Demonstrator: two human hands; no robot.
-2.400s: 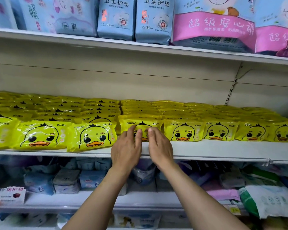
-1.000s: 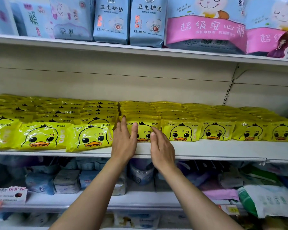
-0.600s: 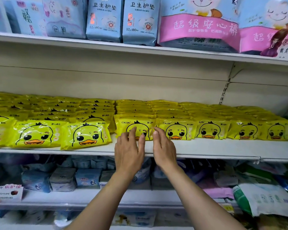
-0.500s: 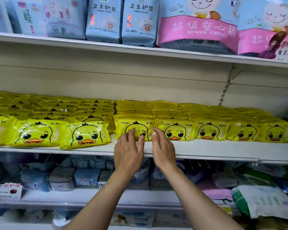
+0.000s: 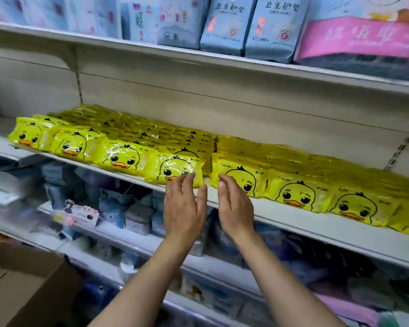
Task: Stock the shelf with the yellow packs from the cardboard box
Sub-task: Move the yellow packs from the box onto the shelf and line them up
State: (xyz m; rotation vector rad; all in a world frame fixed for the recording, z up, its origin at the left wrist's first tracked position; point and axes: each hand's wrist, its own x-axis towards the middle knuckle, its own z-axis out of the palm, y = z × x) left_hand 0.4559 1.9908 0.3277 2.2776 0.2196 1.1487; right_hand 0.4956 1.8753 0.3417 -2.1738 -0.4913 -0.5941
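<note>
Your left hand (image 5: 184,208) and right hand (image 5: 234,206) are wide and hold nothing. Reach down to the brown cardboard box (image 5: 26,289), then lay the next shiny yellow duck packs (image 5: 175,169) flat on the white metal shelf (image 5: 293,220).

The yellow packs (image 5: 175,169), glossy and printed with a cartoon duck face, are laid in overlapping rows across the cream metal shelf (image 5: 293,215), faces turned toward the front edge. A corner of the brown cardboard box (image 5: 26,286) is seen at lower left, below the shelf.
</note>
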